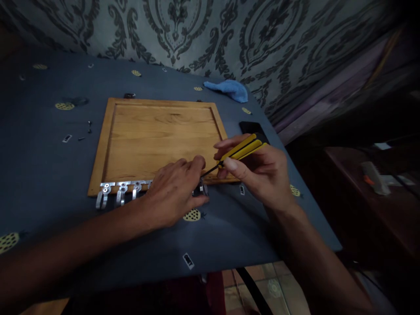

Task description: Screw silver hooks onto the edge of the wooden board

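A wooden board (157, 135) with a raised frame lies on the blue cloth-covered table (46, 175). A silver metal hook rail (121, 190) runs along its near edge. My left hand (175, 190) lies over the rail's right part, fingers curled around a metal hook (201, 190) near the board's corner. My right hand (259, 168) is closed on a yellow-and-black screwdriver (241, 149), whose dark tip points left towards the hook under my left fingers.
A blue rag (228, 89) lies at the table's far edge by the patterned wall. A black phone (252, 129) rests right of the board. Small screws (88, 127) are scattered left of the board. The table's edge drops off to the right and front.
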Tool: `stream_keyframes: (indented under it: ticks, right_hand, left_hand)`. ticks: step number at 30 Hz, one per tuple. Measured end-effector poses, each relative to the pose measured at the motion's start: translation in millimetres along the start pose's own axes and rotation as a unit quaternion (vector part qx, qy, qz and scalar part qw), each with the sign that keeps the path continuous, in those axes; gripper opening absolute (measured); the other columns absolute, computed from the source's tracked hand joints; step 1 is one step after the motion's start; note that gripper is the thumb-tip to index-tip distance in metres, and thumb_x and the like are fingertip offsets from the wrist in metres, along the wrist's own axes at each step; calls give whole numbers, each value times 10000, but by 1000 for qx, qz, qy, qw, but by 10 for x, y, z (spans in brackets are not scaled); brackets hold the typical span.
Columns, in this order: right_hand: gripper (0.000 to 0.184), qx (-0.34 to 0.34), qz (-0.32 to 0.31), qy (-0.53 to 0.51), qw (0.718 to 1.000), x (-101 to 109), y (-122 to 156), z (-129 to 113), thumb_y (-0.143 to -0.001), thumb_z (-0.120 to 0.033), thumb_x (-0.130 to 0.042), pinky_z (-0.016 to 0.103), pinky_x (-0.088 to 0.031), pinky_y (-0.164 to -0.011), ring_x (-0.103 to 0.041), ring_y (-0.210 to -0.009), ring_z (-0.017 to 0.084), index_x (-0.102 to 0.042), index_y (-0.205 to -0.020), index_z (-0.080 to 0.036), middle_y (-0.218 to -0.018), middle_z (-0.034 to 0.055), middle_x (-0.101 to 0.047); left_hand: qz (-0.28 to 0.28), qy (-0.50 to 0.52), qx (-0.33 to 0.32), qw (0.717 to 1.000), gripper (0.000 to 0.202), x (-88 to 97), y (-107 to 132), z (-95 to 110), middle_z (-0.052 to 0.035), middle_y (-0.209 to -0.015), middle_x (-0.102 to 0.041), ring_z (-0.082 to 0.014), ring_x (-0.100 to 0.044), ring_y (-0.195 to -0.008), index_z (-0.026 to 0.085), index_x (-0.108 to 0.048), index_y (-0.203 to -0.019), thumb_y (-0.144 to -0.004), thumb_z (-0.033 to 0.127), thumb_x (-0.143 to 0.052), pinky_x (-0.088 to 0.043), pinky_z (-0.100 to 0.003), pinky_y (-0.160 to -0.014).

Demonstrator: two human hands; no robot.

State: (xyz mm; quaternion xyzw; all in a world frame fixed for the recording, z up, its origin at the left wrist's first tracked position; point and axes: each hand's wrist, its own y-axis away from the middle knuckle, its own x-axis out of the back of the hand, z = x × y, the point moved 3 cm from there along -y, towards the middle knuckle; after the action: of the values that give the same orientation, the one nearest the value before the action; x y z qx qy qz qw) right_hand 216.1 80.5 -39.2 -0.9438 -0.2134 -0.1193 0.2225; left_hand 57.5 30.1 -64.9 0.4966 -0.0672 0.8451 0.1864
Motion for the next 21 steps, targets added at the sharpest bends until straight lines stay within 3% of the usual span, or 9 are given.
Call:
stream_keyframes:
  ticks: [3, 5, 9, 14, 21]
  right_hand:
    - [188, -45, -44, -55, 996, 28, -8, 7, -844, -370, -770, 251, -613, -568, -688, -672, 131, -751, -962, -224, -1028, 40, -737]
    - [178, -52, -40, -66, 996, 37, -9, 10, -814, -352, -802, 244, -604, -543, -673, -602, 120, -766, -932, -224, -950, 29, -754]
    - [174, -29, 1, -34, 999, 15, -17, 6, -774, -382, -832, 230, -549, -458, -633, -513, 116, -764, -796, -224, -767, 2, -744]
    - [325, 44, 79, 73, 993, -28, 4, -4, -755, -431, -837, 247, -504, -474, -642, -588, 148, -669, -581, -214, -635, -3, -686]
    - [152, 96, 140, 139, 976, -70, 115, 42, -801, -349, -815, 291, -495, -521, -627, -598, 153, -707, -762, -250, -725, -11, -690]
  left_hand:
    - [7, -4, -5, 1000, 466, -11, -3, -6, -118, -1197, -646, -316, -611, -1120, 186, -400, -1180, -869, 362, -699, -504, -447, -868]
    - [13, -9, -7, 1000, 479, -15, -2, -9, -113, -1190, -647, -317, -612, -1109, 189, -397, -1185, -865, 369, -704, -506, -443, -853]
    - [12, -13, -11, 1000, 495, -17, -3, -6, -99, -1159, -652, -308, -618, -1080, 189, -392, -1184, -860, 373, -718, -511, -439, -842]
    - [4, -15, 1, 1000, 489, -13, -3, -4, -108, -1196, -642, -316, -609, -1134, 195, -378, -1205, -876, 367, -696, -509, -458, -884]
    - [-2, -11, 8, 1000, 483, -4, -1, 1, -103, -1169, -648, -316, -613, -1113, 202, -381, -1185, -868, 373, -703, -506, -445, -870]
